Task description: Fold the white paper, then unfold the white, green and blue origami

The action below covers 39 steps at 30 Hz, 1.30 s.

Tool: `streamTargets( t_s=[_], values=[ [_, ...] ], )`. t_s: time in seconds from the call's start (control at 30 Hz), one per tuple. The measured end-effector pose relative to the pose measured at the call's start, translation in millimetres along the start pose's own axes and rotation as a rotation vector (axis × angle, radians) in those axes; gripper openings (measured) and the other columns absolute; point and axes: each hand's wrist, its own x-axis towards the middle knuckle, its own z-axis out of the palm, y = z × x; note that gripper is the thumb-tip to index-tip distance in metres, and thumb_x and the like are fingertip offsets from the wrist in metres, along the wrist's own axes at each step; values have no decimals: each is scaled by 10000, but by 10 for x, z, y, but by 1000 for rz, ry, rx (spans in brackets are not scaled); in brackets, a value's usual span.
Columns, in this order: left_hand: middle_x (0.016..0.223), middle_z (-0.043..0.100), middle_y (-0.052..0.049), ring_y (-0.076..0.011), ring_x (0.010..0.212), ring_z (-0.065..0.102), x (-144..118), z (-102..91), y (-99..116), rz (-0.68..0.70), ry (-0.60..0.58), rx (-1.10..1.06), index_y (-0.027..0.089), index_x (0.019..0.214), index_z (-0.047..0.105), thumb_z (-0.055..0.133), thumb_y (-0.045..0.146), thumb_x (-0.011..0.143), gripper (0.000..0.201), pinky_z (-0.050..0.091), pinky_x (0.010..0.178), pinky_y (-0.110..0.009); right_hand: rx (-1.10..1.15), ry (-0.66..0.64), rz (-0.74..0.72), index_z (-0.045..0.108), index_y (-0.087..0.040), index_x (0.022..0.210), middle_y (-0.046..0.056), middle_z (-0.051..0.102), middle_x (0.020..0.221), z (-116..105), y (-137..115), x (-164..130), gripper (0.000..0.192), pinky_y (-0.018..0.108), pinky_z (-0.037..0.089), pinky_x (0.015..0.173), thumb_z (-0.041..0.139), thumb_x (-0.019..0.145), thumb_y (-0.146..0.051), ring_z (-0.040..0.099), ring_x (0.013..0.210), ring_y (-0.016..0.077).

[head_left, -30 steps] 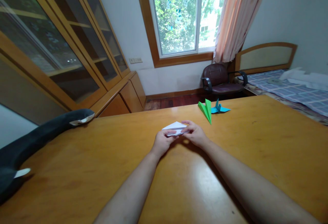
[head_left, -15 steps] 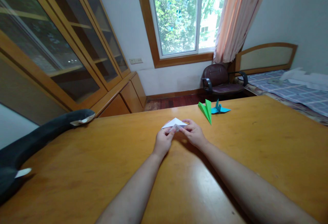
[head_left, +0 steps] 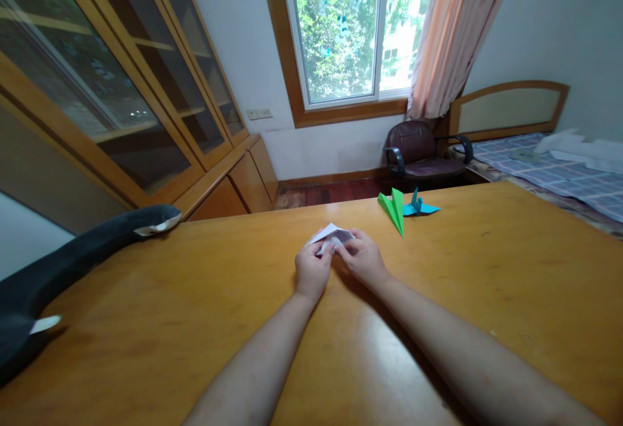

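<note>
A small folded sheet of white paper is held between both hands just above the wooden table. My left hand grips its left side, thumb on the near edge. My right hand pinches the right side, with its thumb close to the left one. The paper has a peaked top and its near layers are spread apart; the fingers behind it are partly hidden. Beyond my right hand lie a green paper plane and a blue paper crane.
A dark plush toy with a long neck lies along the table's left side. Past the far edge stand a brown armchair, a bed and a glass-fronted cabinet. A window is behind.
The white paper has gone from a flat triangle to a more opened, tilted shape. Both thumbs have shifted in at its near edge. The plane and crane lie as before.
</note>
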Motion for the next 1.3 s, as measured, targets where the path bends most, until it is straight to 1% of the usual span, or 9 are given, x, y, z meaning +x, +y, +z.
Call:
streamTargets(
  t_s=[0.17, 0.33, 0.43, 0.53, 0.67, 0.83, 0.97, 1.1, 1.3],
  values=[
    [818, 696, -72, -205, 750, 620, 60, -49, -69, -96, 8, 42, 140, 855, 727, 635, 329, 779, 223, 493, 743, -299, 76, 23, -60, 671, -224, 796, 91, 614, 1146, -64, -3, -40, 116, 380, 436, 965, 626, 805, -331, 568, 1083, 235],
    [856, 705, -71, -210, 775, 635, 85, -107, -54, -122, -265, -151, 132, 899, 725, 676, 294, 731, 238, 493, 730, -285, 351, 74, 197, 536, -224, 1184, 103, 607, 1170, -98, 175, 1, 399, 325, 515, 800, 513, 862, -458, 617, 954, 199],
    [875, 705, -70, -206, 773, 637, 74, -146, -19, -137, -449, -215, 129, 927, 718, 695, 293, 716, 267, 494, 728, -281, 463, -33, 392, 588, -201, 1103, 95, 651, 1084, -68, 254, 27, 441, 297, 520, 715, 527, 819, -533, 628, 880, 197],
    [835, 700, -69, -199, 733, 630, 70, -168, -16, -154, -505, -212, 119, 899, 713, 700, 285, 710, 252, 491, 713, -281, 591, -178, 512, 629, -181, 983, 77, 687, 927, -30, 237, 15, 441, 297, 513, 678, 614, 737, -547, 635, 788, 194],
    [956, 683, -70, -204, 861, 626, 78, -141, -34, -110, -439, -203, 149, 981, 694, 692, 242, 711, 285, 483, 812, -294, 663, -195, 567, 625, -179, 931, 54, 688, 840, 3, 151, -17, 427, 285, 499, 635, 679, 681, -521, 626, 697, 173],
    [1050, 605, -77, -194, 969, 582, 28, -27, -22, 9, -161, -97, 149, 816, 649, 705, 215, 685, 157, 469, 843, -264, 664, -177, 538, 626, -165, 895, 35, 671, 779, 7, 76, -20, 388, 261, 475, 598, 667, 701, -498, 594, 650, 151],
    [1116, 553, -101, -157, 848, 608, -46, 46, 5, -83, 18, -178, 169, 1091, 496, 733, 246, 667, 491, 497, 688, -217, 750, -185, 553, 600, -170, 875, 16, 646, 758, 13, 52, -28, 347, 252, 465, 603, 682, 700, -458, 572, 636, 136],
    [1126, 540, -103, -137, 738, 615, -69, 67, 10, -194, 58, -190, 202, 1236, 346, 761, 277, 648, 724, 486, 596, -205, 812, -176, 565, 570, -180, 872, -3, 618, 740, 37, 64, -38, 324, 251, 454, 599, 681, 702, -433, 548, 630, 128],
    [813, 621, -31, -158, 716, 596, -65, 90, -76, -273, -105, -247, 155, 907, 519, 684, 214, 664, 299, 470, 629, -223, 634, -212, 456, 564, -186, 850, -18, 589, 738, 71, 69, -62, 264, 252, 431, 614, 674, 697, -372, 517, 657, 129]
  ],
)
